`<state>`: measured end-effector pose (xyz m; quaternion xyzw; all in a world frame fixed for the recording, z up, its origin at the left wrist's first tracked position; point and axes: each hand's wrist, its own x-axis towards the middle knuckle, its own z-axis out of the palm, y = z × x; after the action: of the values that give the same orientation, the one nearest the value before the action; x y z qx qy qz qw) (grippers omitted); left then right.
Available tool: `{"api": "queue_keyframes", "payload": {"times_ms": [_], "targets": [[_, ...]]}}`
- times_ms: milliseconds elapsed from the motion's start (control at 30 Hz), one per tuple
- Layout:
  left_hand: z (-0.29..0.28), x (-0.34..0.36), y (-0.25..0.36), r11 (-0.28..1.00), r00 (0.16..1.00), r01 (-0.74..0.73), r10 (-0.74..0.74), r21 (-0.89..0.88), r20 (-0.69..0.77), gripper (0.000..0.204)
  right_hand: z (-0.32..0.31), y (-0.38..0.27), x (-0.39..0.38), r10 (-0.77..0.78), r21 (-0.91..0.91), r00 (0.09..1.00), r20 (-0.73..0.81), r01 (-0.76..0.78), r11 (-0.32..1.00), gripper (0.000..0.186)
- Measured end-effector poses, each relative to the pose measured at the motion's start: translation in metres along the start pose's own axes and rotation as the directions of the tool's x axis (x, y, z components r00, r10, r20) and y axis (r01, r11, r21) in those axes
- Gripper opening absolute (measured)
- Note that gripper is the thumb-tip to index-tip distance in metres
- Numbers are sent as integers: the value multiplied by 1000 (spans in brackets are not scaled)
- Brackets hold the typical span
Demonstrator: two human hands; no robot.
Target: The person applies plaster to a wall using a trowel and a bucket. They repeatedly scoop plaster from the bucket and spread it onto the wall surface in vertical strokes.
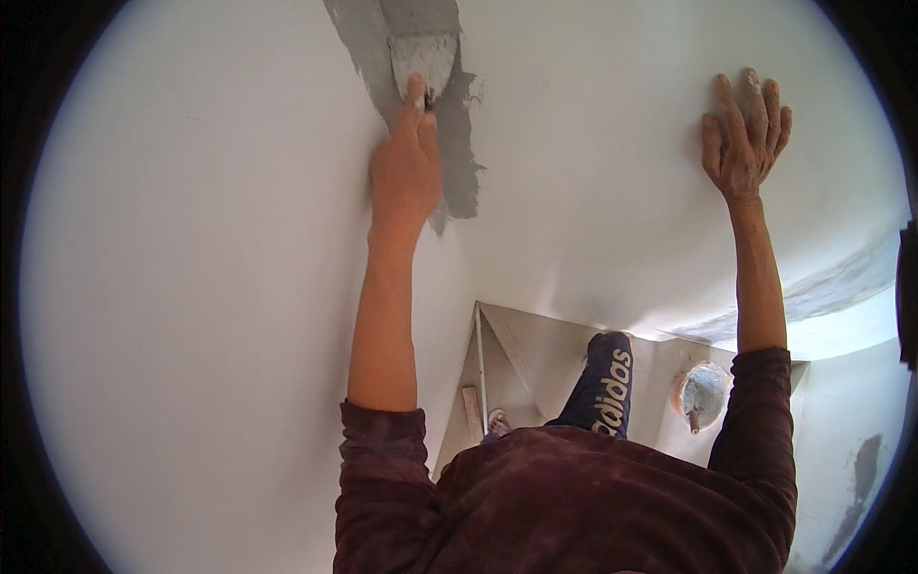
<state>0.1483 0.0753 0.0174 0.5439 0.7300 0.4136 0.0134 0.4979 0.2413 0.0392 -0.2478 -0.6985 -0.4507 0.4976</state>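
A putty knife is appearing to press against a grey patch of filler, which is running along the corner where the left wall and right wall are meeting, well above their lower edges. The left hand is holding the knife: its grip is closed around the handle, one finger pointing along the blade. Good smoothing is probably calling for a low blade angle, even pressure and strokes following the corner; the patch's ragged sides are likely needing feathering into the white. The right hand, its grip wide and holding nothing, is seemingly resting on the right wall, giving useful balance. Below that wall's lower edge, a bucket of pale material is standing on the floor.
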Motion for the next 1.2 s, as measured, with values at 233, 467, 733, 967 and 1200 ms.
{"api": "queue_keyframes", "payload": {"times_ms": [233, 467, 733, 967, 1200], "targets": [[63, -23, -58, 997, 1000, 9, -9, -71, -6, 48, 5, -3, -3, -39, -13, 999, -11, 39, 999, 41], [119, -49, -121, 993, 985, 105, -97, -53, 141, 50, 24, -7, 2, -132, -16, 991, -29, 132, 991, 43], [173, -54, -184, 986, 963, 149, -127, -76, 237, 55, 56, -7, 8, -275, -139, 958, 85, 285, 948, 40], [237, -91, -240, 975, 939, 213, -188, -58, 287, 54, 71, 36, -7, -441, -158, 878, 187, 470, 868, 35], [253, -232, -252, 829, 626, 559, -435, 16, 647, 50, 78, 18, -12, -404, -136, 908, 113, 417, 899, 43]]}}
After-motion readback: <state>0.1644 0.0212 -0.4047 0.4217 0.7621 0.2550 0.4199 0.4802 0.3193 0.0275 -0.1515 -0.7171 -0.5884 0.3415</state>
